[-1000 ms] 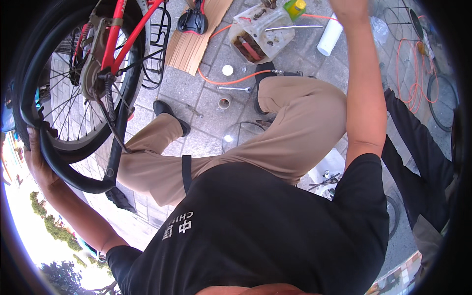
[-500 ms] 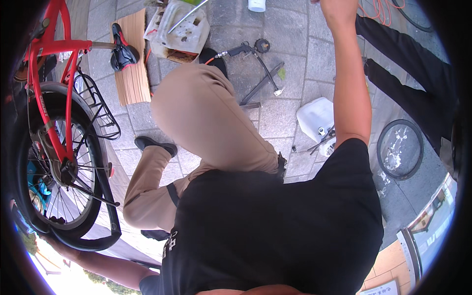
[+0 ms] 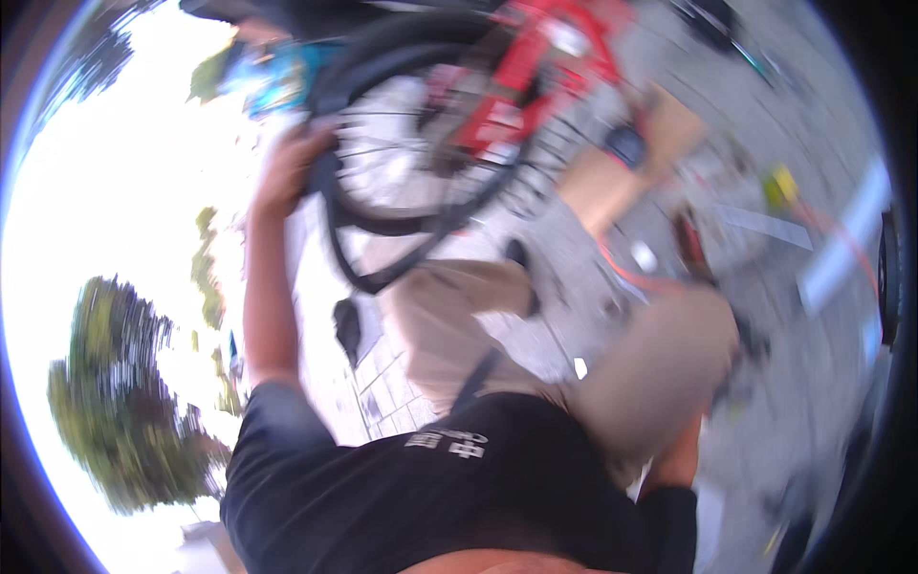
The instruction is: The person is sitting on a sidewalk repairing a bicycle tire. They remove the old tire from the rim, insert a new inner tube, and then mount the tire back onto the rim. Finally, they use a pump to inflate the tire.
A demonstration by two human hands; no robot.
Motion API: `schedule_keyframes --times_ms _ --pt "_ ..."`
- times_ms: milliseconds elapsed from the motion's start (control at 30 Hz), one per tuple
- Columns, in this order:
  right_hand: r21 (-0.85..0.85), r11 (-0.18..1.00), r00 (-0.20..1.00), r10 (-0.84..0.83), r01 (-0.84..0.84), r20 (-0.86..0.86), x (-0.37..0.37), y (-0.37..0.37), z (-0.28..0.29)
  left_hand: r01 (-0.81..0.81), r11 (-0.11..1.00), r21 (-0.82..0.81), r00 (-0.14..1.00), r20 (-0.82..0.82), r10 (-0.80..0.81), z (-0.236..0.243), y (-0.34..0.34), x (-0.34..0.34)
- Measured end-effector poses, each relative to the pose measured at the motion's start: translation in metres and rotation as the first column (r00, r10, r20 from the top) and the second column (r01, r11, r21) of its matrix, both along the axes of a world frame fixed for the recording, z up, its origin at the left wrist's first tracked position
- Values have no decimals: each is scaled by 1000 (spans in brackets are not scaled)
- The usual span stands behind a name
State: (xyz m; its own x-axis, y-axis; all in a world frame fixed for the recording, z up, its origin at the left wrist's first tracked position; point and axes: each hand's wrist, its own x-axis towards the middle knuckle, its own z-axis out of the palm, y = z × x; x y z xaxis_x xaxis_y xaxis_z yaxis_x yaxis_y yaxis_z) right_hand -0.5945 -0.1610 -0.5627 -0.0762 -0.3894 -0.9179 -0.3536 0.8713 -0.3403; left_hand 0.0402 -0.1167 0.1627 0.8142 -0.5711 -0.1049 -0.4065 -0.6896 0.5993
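Rubber tube [image 3: 371, 282], black and softly rounded, is slung in a drooping loop beneath the bicycle wheel [image 3: 397, 226], and its left side is caught by the left grip [image 3: 292, 167]! Fingers are curled closed around it there, though their exact set is smeared by blur. The right grip is hidden beyond the bent right knee, so whether anything is held by it cannot be told. Now the wheel: thin dark spokes are stretched across its round rim, and a hard red frame [image 3: 497, 110] is seen crossing over it, up and to the right. Outward again, beige cloth trousers [image 3: 650, 383] are spread wide and creased. On the paving [image 3: 382, 402], laid in grey blocks, a flat tan sheet of cardboard [image 3: 588, 196] is topped by a dark saddle [image 3: 626, 143]! Near it a bending orange hose [image 3: 626, 275] is stretched, and at far right a long white cylinder [image 3: 841, 244] is streaked by motion.
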Motion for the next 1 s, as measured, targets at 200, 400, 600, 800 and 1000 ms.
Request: schedule_keyframes --times_ms 200,400,600,800,1000 --pt "-4 1000 998 -18 18 -53 25 -31 19 -43 997 -64 964 -265 25 -8 20 -2" --pt "-34 971 971 -237 237 -3 4 -16 34 173 982 -79 972 176 -157 -9 8 -24" --pt "103 834 801 -549 541 239 -16 17 42 378 921 97 594 737 -321 -29 -6 -66" --pt "207 870 786 -494 449 372 -74 52 108 582 792 182 487 703 -519 -22 14 -47" --pt "-46 990 986 -129 135 103 -42 57 268 571 821 -18 627 655 -422 -33 23 -34"
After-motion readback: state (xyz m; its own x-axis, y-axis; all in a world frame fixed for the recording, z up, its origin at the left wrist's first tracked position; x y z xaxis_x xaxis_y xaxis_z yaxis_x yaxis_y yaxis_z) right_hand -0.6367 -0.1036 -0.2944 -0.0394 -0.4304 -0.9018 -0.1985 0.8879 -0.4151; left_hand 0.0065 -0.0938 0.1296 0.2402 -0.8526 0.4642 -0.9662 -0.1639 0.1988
